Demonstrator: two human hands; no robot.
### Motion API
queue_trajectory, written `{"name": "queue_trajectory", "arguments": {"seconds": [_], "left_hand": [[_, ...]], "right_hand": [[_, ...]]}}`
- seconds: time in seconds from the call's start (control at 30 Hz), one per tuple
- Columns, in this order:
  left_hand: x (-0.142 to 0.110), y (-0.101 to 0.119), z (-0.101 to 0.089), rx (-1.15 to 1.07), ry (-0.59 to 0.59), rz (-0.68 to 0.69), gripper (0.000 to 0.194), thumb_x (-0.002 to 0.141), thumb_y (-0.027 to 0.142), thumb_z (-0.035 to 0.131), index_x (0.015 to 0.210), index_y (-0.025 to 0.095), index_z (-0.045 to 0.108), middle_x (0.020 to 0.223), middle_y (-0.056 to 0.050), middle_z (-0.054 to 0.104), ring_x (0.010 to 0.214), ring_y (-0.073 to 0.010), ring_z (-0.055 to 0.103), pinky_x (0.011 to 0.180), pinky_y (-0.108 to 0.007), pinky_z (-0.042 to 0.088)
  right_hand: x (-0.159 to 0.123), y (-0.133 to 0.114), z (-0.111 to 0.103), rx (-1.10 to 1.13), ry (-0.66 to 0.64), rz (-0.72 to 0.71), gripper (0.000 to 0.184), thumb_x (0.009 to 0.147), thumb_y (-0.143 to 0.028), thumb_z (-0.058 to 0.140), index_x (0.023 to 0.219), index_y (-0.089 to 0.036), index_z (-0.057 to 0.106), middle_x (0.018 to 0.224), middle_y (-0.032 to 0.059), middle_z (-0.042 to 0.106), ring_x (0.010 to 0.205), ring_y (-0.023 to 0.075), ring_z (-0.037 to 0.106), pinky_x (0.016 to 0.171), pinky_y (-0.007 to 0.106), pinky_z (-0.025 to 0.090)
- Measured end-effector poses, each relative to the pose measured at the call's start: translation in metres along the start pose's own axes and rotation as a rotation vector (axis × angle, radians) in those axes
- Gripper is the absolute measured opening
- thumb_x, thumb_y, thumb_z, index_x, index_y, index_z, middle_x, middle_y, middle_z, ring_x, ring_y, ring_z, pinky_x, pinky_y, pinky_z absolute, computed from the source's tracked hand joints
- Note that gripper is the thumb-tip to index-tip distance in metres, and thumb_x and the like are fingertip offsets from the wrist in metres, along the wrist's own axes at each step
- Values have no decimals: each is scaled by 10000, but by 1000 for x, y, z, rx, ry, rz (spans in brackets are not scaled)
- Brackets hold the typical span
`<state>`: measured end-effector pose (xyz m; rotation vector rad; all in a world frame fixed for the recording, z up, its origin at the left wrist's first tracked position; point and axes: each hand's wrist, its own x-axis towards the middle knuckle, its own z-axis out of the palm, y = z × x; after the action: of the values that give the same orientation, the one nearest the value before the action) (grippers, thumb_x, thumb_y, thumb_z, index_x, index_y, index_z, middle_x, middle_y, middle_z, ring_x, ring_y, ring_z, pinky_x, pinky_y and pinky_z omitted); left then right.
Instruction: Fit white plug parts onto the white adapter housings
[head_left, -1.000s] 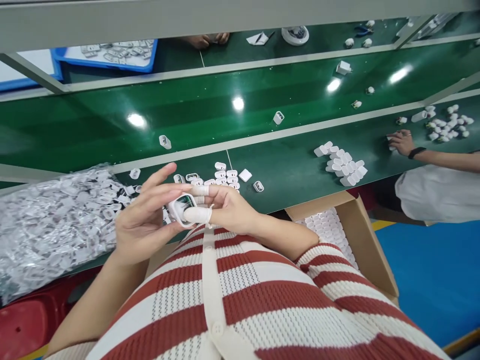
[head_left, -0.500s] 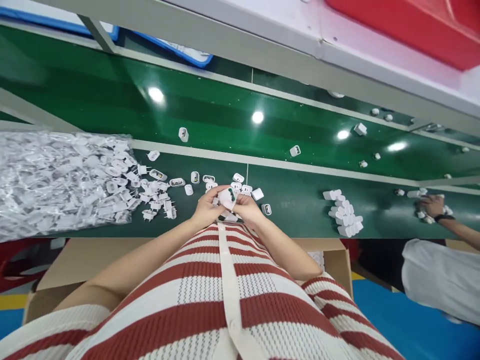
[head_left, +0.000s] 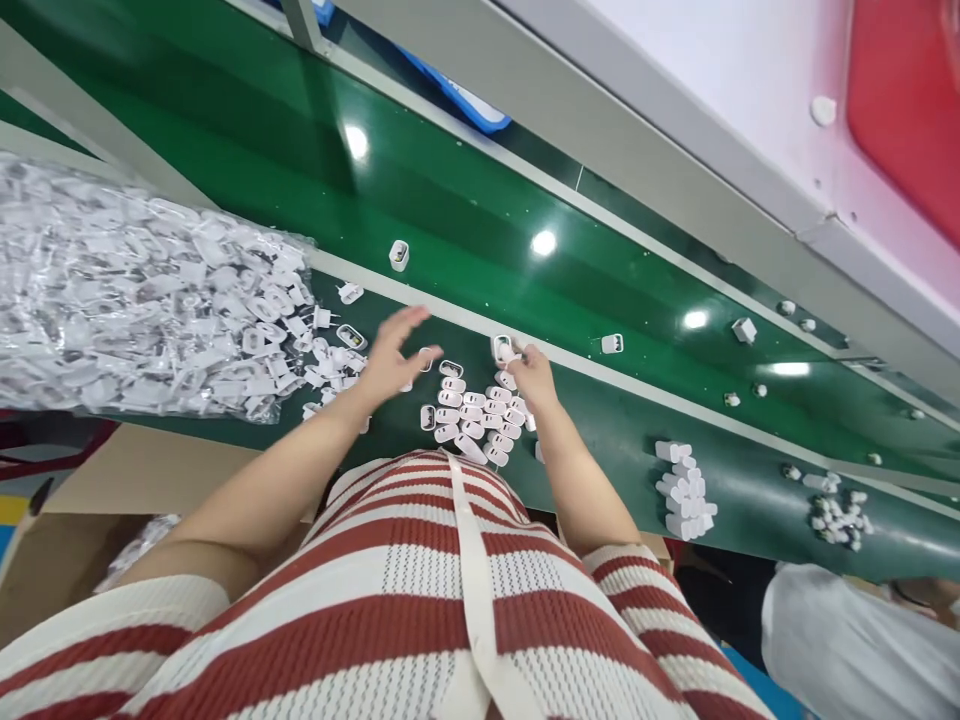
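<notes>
My left hand (head_left: 388, 355) reaches over the bench with its fingers spread and nothing in them. Beneath and beside its fingertips are a few open white charger housings, one of them (head_left: 450, 369) showing its inside. My right hand (head_left: 535, 378) has thumb and fingers closed on a white charger housing (head_left: 502, 348), whose open end faces up near the belt's edge strip. Between my wrists, close to my body, a cluster of white chargers (head_left: 472, 412) with dark port slots lies on the green bench. The right fingers partly hide the held housing.
A clear bag of white plug parts (head_left: 142, 300) lies at left, with loose pieces (head_left: 330, 362) spilling beside it. Single housings (head_left: 399, 256) sit on the green belt (head_left: 480, 265). Stacked white housings (head_left: 684, 490) stand at right, near a co-worker's sleeve (head_left: 840, 620). A shelf edge (head_left: 637, 120) crosses overhead.
My hands have separated: the left moved left and opened, the right moved forward and right. The white piece with green they held together is gone from between them. The view has tilted.
</notes>
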<state>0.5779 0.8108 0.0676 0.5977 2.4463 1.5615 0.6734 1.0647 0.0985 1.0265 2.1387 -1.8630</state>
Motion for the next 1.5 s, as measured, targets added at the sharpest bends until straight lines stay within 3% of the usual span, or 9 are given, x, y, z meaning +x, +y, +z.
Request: {"name": "queue_trajectory", "arguments": {"seconds": [0.1,0.27,0.6,0.8,0.9,1.07,1.2,1.37,1.5], "left_hand": [[42,-57,-43,259,303,-153,511,894,489,697,1209,88,671,1322,-121,636,1268,-268,539,1197,-512,369],[89,-112,-72,347,264,-273,553,704,453,909,1008,45,691,1236,-128,642,1314,-332,410,1227,-621,233],[132,-110,-80,292,197,-199,177,923,172,748,959,62,614,1240,-94,632,1196,-209,483,1246,-502,286],[200,-108,-76,196,63,-187,349,758,224,926,824,79,615,1386,-92,571,1329,-211,409,1311,-536,214],[212,-106,-71,167,-26,-194,327,749,159,908,723,83,592,1243,-92,610,1172,-168,491,1281,-467,309],[194,-91,-66,123,1,-153,195,893,59,729,791,119,574,1125,-23,584,921,-93,463,1216,-298,394],[137,-57,-32,70,-33,-65,71,901,152,726,924,125,665,1082,-38,592,1078,-154,519,1205,-391,415],[51,-1,31,-43,-202,115,147,914,294,661,1010,197,714,1195,-87,592,1212,-251,570,1162,-449,446],[24,15,44,-99,-232,153,336,849,252,629,1178,201,668,1269,-119,529,1303,-294,517,1177,-492,421]], "right_hand": [[40,-5,-4,-389,58,-48,529,848,-208,522,1358,-138,644,1366,136,683,1172,233,688,1045,382,553],[70,1,11,-535,-71,2,509,759,-131,525,1225,-112,729,1139,112,772,1028,230,713,1023,373,544],[58,3,10,-701,-62,24,364,779,-114,562,1070,-112,781,1080,156,780,998,273,708,945,336,531],[42,-4,3,-688,53,-24,570,856,-143,557,1419,-144,646,1371,146,694,1187,266,663,1084,362,491],[29,-2,1,-585,114,-57,570,898,-199,556,1463,-157,617,1366,140,694,1030,232,713,1032,367,535],[7,5,10,-249,189,-49,521,899,-331,624,1395,-173,662,1281,116,741,792,169,722,901,350,597],[0,-2,37,44,154,-36,345,881,-300,660,1201,-190,727,1215,88,773,1018,193,744,957,342,596],[6,-18,74,508,-114,210,245,874,-356,758,1015,-176,668,934,59,790,919,202,775,893,365,642],[10,-18,76,607,-126,296,124,874,-196,743,945,-173,645,792,9,759,903,177,767,944,347,634]]}}
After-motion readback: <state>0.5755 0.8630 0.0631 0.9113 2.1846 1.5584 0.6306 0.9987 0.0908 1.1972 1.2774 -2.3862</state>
